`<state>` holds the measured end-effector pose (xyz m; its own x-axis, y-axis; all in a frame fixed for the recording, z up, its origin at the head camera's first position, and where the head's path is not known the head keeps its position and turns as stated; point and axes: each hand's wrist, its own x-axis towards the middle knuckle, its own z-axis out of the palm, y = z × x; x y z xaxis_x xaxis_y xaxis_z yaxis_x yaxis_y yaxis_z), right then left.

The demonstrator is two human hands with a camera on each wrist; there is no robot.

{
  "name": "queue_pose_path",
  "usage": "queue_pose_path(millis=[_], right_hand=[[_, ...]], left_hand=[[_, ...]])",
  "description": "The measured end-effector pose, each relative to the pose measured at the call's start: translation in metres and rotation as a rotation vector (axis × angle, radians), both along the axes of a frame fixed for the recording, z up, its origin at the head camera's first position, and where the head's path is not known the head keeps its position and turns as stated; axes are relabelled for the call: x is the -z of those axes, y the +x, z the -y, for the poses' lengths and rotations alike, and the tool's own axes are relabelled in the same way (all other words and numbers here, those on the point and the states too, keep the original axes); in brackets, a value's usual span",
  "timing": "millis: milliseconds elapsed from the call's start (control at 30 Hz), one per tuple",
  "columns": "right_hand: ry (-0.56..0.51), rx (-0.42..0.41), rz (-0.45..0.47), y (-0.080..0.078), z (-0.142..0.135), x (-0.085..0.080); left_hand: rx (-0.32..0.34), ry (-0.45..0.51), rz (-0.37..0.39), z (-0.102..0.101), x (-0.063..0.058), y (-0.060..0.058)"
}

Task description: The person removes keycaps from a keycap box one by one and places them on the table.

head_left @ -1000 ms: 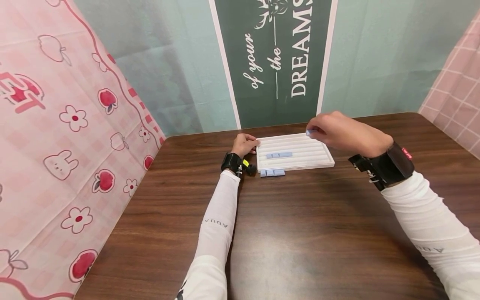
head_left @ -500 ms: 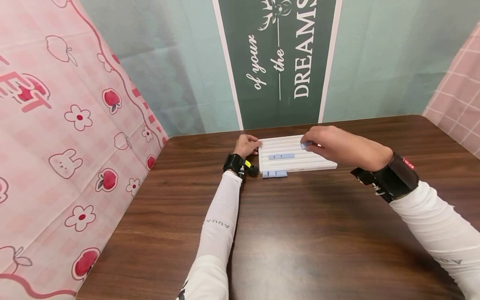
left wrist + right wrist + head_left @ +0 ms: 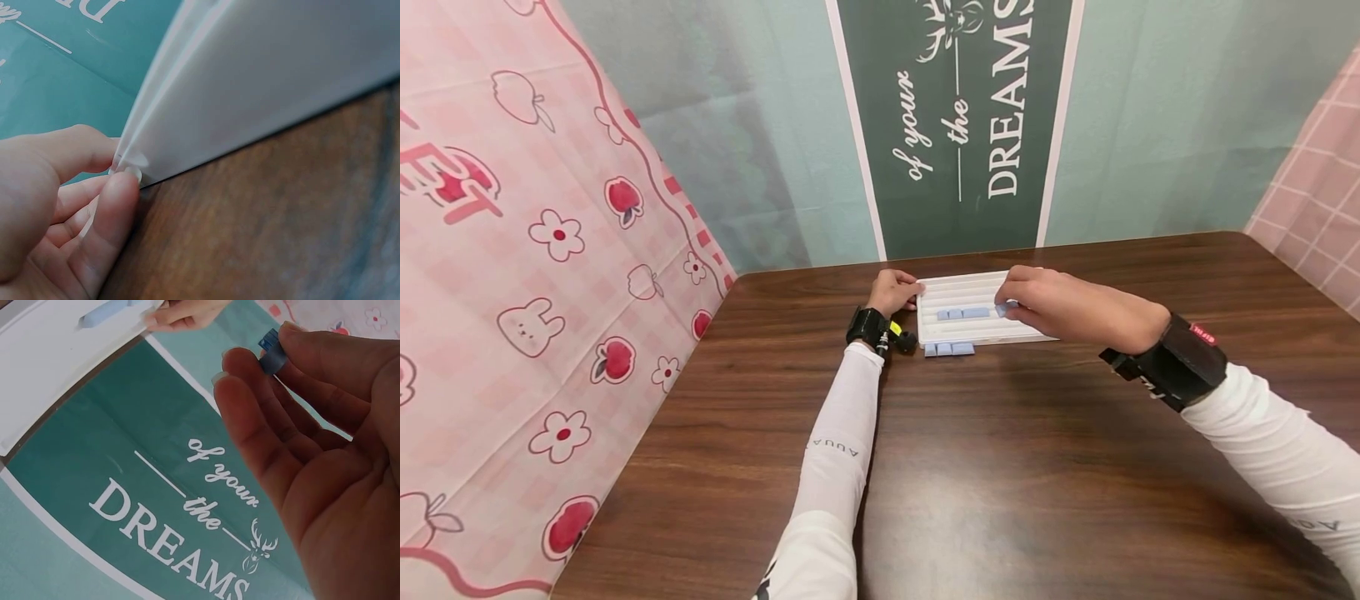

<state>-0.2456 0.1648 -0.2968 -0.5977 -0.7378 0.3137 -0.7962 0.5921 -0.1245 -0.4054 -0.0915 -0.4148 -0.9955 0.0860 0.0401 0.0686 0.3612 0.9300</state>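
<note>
My right hand (image 3: 1071, 307) pinches a small blue keycap (image 3: 273, 362) between thumb and fingertips. In the head view it is over the right part of a white ridged tray (image 3: 955, 287), just right of a short row of blue keycaps (image 3: 975, 313) lying on the ridges. Whether the pinched keycap touches the tray is hidden by the fingers. At the tray's left edge, my left hand (image 3: 892, 291) grips the rim; the left wrist view shows thumb and forefinger pinching the corner (image 3: 131, 165). More blue keycaps (image 3: 955, 349) sit in a row along the tray's front edge.
The brown wooden table (image 3: 940, 467) extends toward me. Behind it hangs a teal cloth (image 3: 775, 150) with a dark green lettered panel (image 3: 962, 225). A pink patterned cloth (image 3: 587, 317) closes off the left, and pink tile-pattern cloth (image 3: 1315, 192) the right.
From the tray's back right, my right hand has come forward and slightly left, bringing the pinched keycap beside the row on the tray. My left hand stays at the rim.
</note>
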Motion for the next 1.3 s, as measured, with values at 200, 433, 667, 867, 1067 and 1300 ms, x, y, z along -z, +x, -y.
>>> queue_pose_path(millis=[200,433,667,867,1067,1300], right_hand=[[0.009,0.010,-0.003,0.001,0.001,0.005],[0.038,0.006,-0.006,-0.001,0.003,0.012],[0.059,0.022,-0.019,-0.005,0.003,0.019],[0.042,0.023,-0.030,-0.009,0.001,0.027],[0.031,0.030,0.001,-0.013,0.000,0.033],[0.041,0.040,0.070,-0.022,0.002,0.041]], left_hand=[[-0.001,-0.002,0.011,-0.001,-0.001,0.000],[0.005,-0.008,0.001,0.000,-0.004,0.002],[0.004,-0.003,0.001,-0.001,-0.002,0.001],[0.006,-0.010,-0.004,-0.001,-0.001,-0.001],[0.009,-0.015,0.007,-0.001,0.000,-0.002],[-0.008,-0.021,0.006,0.000,-0.001,-0.001]])
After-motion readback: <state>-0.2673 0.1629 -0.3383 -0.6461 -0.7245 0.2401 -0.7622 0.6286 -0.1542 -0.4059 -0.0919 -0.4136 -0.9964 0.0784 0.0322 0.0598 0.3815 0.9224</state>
